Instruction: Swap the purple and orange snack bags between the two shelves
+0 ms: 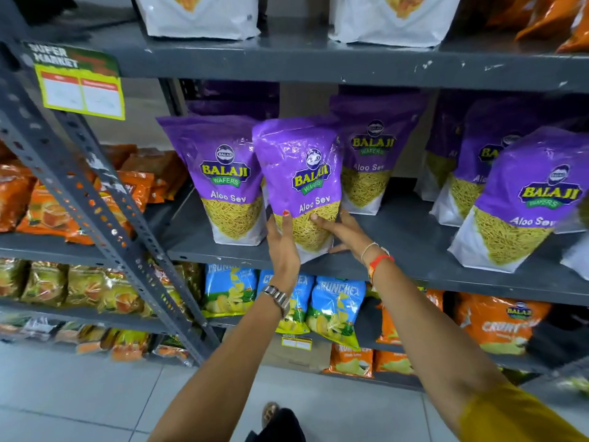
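Purple Aloo Sev bag (299, 173) upright, tilted, at middle shelf (414, 237) front edge, orange bags (502, 323) below

Bare forearms reach from below — the left hand (282, 247) has red-painted nails and a metal wristwatch (276, 296), the right hand (345, 232) a red-orange thread band (379, 261) with a thin pale bracelet — and a mustard-yellow sleeve (513, 416).

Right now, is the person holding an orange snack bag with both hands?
No, the left hand and the right hand grip a purple bag at the grey shelf, not an orange one.
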### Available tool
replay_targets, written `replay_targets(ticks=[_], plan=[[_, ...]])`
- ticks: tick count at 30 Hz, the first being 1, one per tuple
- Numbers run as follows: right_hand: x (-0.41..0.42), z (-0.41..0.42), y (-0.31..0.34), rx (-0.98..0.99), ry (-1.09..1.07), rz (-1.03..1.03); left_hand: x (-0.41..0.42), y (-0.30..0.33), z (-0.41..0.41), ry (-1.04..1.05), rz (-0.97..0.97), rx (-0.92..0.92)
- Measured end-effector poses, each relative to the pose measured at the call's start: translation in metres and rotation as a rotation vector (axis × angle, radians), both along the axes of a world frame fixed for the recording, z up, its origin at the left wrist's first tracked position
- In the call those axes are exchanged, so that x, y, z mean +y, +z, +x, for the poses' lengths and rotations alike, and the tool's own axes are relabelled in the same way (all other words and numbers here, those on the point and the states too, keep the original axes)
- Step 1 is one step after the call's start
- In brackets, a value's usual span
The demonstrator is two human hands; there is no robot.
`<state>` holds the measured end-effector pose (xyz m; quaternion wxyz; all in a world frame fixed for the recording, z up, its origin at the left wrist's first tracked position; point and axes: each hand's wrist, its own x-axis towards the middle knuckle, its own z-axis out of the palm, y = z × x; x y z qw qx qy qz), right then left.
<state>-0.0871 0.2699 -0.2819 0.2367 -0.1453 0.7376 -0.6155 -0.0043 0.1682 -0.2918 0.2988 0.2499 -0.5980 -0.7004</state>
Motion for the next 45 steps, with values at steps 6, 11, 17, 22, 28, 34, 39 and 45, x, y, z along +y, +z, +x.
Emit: replay_targets(ticks=[6,11,17,22,28,34,39,45], plan=[[0.022,-0.005,-0.006,0.085,-0.254,-0.171,0.007,0.014,-0.032,-0.166,-0.046,0.003],[0.042,-0.019,-0.020,0.118,-0.497,-0.085,0.020,0.014,-0.059,-0.338,-0.028,-0.077],[0.064,-0.033,-0.045,0.108,-0.598,-0.080,0.041,0.007,-0.071,-0.455,0.026,-0.097],[0.070,-0.033,-0.050,0.123,-0.599,-0.070,0.048,0.001,-0.068,-0.486,0.009,-0.063],[0.071,-0.023,-0.035,0.115,-0.570,-0.041,0.046,0.000,-0.064,-0.509,-0.004,-0.051],[0.074,-0.028,-0.041,0.110,-0.542,-0.049,0.047,0.000,-0.063,-0.512,0.011,-0.083],[0.077,-0.024,-0.042,0.103,-0.511,-0.053,0.049,0.002,-0.059,-0.505,0.017,-0.043],[0.104,0.010,0.001,0.273,-0.936,-0.407,0.059,0.013,-0.042,-0.170,-0.206,0.040]])
